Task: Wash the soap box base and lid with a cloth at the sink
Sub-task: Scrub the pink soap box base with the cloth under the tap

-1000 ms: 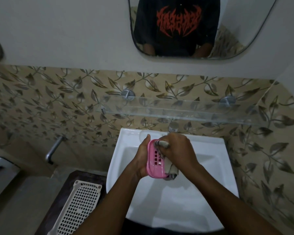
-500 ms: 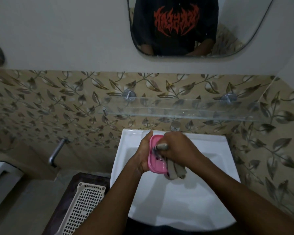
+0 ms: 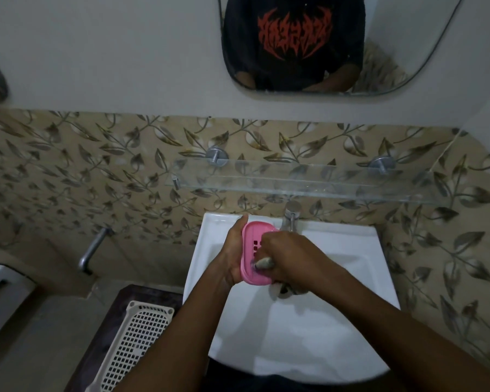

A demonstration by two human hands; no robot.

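Observation:
A pink soap box part (image 3: pixel 253 251) with drain slots is held upright over the white sink (image 3: pixel 351 278). My left hand (image 3: pixel 232 250) grips its left edge from behind. My right hand (image 3: pixel 289 258) is closed on a grey cloth (image 3: pixel 262 263) and presses it against the pink part's inner face near its lower end. A fold of the cloth hangs below my right hand. I cannot tell whether this part is the base or the lid. No second soap box part shows.
A chrome tap (image 3: pixel 290 217) stands at the sink's back rim, just behind my hands. A glass shelf (image 3: pixel 309 182) runs above it, a mirror (image 3: pixel 323 52) higher up. A white perforated basket (image 3: pixel 136 340) lies on a dark counter at the left. A wall spout (image 3: pixel 92 250) sticks out at the left.
My right hand with the cloth has slid from the top of the pink part down to its lower end. The left hand keeps its hold. The camera tilted slightly.

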